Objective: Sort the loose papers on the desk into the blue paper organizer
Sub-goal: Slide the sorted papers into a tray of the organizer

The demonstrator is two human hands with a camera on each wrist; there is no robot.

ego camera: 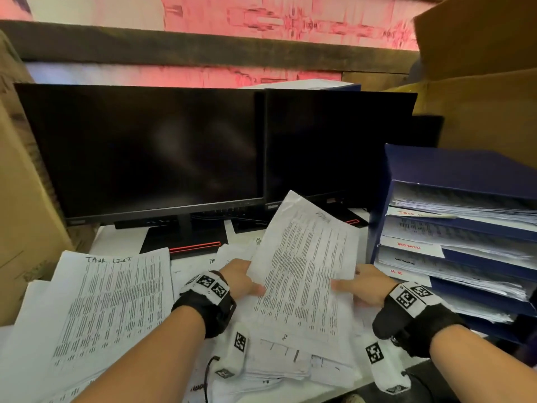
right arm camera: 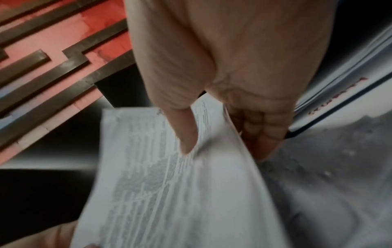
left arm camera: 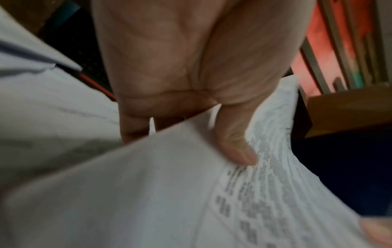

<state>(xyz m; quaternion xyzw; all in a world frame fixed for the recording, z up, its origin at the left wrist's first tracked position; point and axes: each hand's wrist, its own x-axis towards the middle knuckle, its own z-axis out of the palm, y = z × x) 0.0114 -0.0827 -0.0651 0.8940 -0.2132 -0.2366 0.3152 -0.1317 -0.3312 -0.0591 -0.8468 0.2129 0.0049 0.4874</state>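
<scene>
My left hand (ego camera: 242, 282) fingers are hidden under the sheet (ego camera: 305, 274) I'm pinching; same for the right hand (ego camera: 370, 286). Print beside both thumbs is too blurred to read. Blue organizer (ego camera: 406, 170) right of the grip is cut off by the frame edge.

The white desk (ego camera: 122, 232) carries loose printed white papers (ego camera: 110, 309), two black monitors on flat stands (ego camera: 145, 149), and a blue tiered paper organizer (ego camera: 453, 225) at its right.
</scene>
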